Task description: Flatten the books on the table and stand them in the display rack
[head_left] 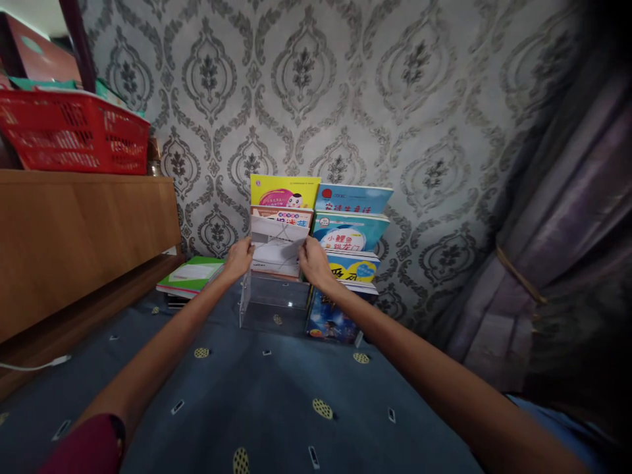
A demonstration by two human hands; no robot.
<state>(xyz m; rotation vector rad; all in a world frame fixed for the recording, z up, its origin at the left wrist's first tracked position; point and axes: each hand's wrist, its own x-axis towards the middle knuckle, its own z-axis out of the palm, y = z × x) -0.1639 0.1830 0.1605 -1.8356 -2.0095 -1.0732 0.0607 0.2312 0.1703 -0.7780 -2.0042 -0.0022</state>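
Observation:
Both my hands grip a thin white book [278, 242] by its opposite side edges, upright over a clear acrylic book rack [274, 304]. My left hand [239, 257] is closed on its left edge, my right hand [315, 262] on its right. Right behind it stands a brown-topped book [306, 214], with a yellow picture book [285, 189] farther back. The rack's right side holds several books in tiers: a blue one [363, 196], a teal one [353, 229], a yellow-and-blue one [353, 266] and a dark blue one [332, 319] in front.
A short stack of books with a green cover [193, 271] lies left of the rack. A red basket [74, 128] sits on a wooden cabinet [89, 237]. A white cable [37, 364] reaches over the left edge. Patterned wallpaper is behind; a grey curtain [498, 316] hangs at right.

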